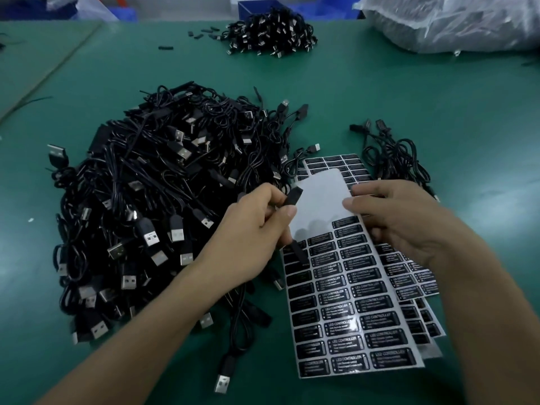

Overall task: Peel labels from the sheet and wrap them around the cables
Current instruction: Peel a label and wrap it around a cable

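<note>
The top label sheet [347, 290] lies on the green table [438, 97] in front of the person. Its long axis runs from the near edge away and slightly leftward. Its far part is bare white backing. The rest carries rows of black labels [336, 311] printed "LED CONTROLLER", with the text reading across the sheet. More sheets [409, 276] lie under it, fanned out to the right and beyond its far end.

The right hand [403, 226] pinches the top sheet at its right edge, with the thumb lying on the bare backing. The left hand [263, 229] pinches a slim black cable piece [292, 197] between thumb and curled fingers. The piece's upper end points away and to the right over the bare backing, and a black length shows below the hand, over the labels.

A large heap of black USB cables [160, 200] lies just left of the sheets, under the left forearm. A small bunch of cables [394, 153] lies to the right, beyond the right hand. A smaller heap [268, 33] sits at the far side, in front of a blue bin [251, 10] whose contents are hidden. At far right a clear plastic bag [453, 21] holds dark things too blurred to make out.
</note>
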Demonstrator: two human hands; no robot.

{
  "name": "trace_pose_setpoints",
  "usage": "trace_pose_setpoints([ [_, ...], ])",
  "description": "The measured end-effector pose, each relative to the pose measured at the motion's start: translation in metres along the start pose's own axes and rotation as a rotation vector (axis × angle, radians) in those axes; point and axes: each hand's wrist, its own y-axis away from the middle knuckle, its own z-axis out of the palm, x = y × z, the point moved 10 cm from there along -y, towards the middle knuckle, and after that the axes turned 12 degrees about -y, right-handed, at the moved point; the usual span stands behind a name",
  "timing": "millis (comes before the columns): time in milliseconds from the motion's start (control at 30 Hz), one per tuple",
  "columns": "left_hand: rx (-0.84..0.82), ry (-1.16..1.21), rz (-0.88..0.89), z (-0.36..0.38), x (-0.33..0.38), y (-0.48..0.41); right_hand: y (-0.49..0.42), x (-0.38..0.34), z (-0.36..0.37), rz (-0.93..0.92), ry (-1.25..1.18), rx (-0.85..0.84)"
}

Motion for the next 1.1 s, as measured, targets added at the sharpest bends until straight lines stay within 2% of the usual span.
trace_pose_setpoints([
  [133, 0.042, 0.041, -0.002, -0.004, 0.0, 0.0, 0.008, 0.005, 0.016, 0.004, 0.056, -0.165],
  [233, 0.04, 0.012, 0.031, -0.004, 0.005, 0.001, 0.012, 0.005, 0.026, 0.001, -0.033, -0.233],
  [333, 0.009, -0.021, 0.044, -0.001, 0.004, 0.001, 0.014, 0.003, 0.027, -0.015, -0.106, -0.22],
  [467, -0.003, 0.102, 0.083, 0.0, 0.013, 0.002, 0.013, 0.003, 0.024, -0.015, -0.174, -0.223],
  [567, -0.016, 0.065, 0.079, 0.003, 0.014, 0.002, 0.011, 0.004, 0.02, -0.016, -0.2, -0.225],
  [767, 0.052, 0.145, 0.005, -0.004, 0.011, 0.002, 0.015, 0.008, 0.036, 0.004, -0.288, -0.29],
  [1100, 0.088, 0.1, -0.007, 0.003, 0.015, 0.006, 0.021, 0.005, 0.043, 0.002, -0.287, -0.288],
])
